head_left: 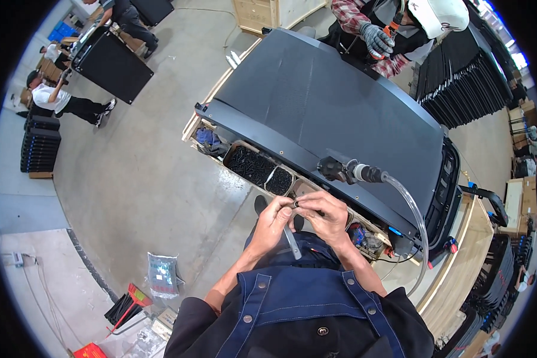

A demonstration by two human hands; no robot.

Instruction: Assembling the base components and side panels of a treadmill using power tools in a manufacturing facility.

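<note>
My left hand (273, 223) is closed round a slim grey metal bar (293, 243), its lower end sticking out toward my waist. Against it, my right hand (325, 216) pinches a small dark round piece (296, 204) at the fingertips. Both hands meet in front of my body, at the near edge of a large dark grey panel (340, 107). Just beyond them are a bin of black screws (250, 165) and a smaller bin of black bits (278, 181). The fingers hide how the bar and the piece touch.
On the panel lies a black air tool (335, 169) with a clear hose (416, 209) curving to the right. Across the panel a co-worker's gloved hand (377, 42) grips an orange tool. Stacked black panels (462, 80) stand at far right; a plastic bag (163, 274) lies on the floor.
</note>
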